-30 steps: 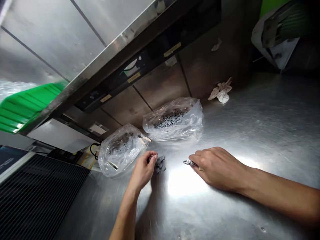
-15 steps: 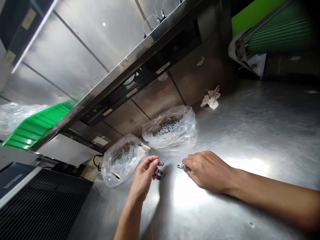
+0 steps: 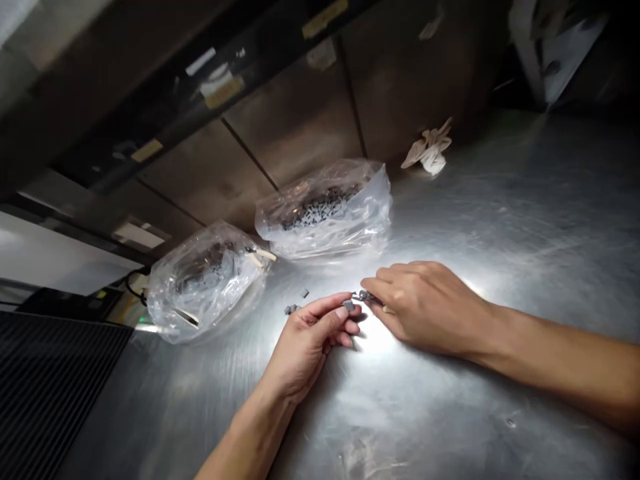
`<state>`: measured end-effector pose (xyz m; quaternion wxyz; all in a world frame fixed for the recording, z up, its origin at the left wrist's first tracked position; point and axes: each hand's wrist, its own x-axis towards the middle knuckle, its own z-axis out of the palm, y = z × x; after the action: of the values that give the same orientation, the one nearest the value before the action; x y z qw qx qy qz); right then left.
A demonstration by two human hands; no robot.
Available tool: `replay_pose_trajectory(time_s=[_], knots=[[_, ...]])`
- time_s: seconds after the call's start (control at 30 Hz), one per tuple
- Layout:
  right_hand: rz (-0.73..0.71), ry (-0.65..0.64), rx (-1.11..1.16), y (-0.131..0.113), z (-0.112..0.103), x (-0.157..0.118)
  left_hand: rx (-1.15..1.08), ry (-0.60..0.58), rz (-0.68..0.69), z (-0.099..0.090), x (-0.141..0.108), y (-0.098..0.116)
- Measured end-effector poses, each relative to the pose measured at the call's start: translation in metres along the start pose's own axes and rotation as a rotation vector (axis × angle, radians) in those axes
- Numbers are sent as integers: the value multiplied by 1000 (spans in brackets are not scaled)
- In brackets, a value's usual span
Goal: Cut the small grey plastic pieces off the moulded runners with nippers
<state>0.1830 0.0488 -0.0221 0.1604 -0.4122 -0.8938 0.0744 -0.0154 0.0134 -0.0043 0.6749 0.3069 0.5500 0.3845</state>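
Observation:
My left hand (image 3: 307, 343) pinches a small grey piece (image 3: 349, 305) between thumb and fingers. My right hand (image 3: 425, 307) grips small metal cutters (image 3: 365, 296), whose tips nearly touch that piece. Two loose grey pieces (image 3: 291, 309) lie on the steel table (image 3: 500, 200) just beyond my left fingers. Behind them sit two clear plastic bags: one (image 3: 325, 213) holds many grey pieces, and the other (image 3: 203, 280) holds dark pieces and a cream-handled tool (image 3: 260, 255). Any other loose pieces may be hidden under my hands.
A crumpled white cloth (image 3: 430, 150) lies at the table's back edge, below brownish metal wall panels (image 3: 295, 113). A black ribbed mat (image 3: 45, 393) lies at the lower left, beyond the table's left edge. Bright reflections cover the steel around my hands.
The view has tilted and shifted. My left hand has moved right, now holding a grey piece up to the cutters, and my right hand has come closer. The small cluster of pieces no longer shows as before.

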Motion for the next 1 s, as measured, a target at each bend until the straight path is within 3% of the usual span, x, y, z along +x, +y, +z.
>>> replay_pose_trajectory(time_s=[0.5, 1.0], knots=[[-87, 40, -73, 0, 6, -4, -61, -56, -49, -5, 0, -1], [-56, 52, 33, -5, 4, -4, -74, -57, -46, -4, -2, 2]])
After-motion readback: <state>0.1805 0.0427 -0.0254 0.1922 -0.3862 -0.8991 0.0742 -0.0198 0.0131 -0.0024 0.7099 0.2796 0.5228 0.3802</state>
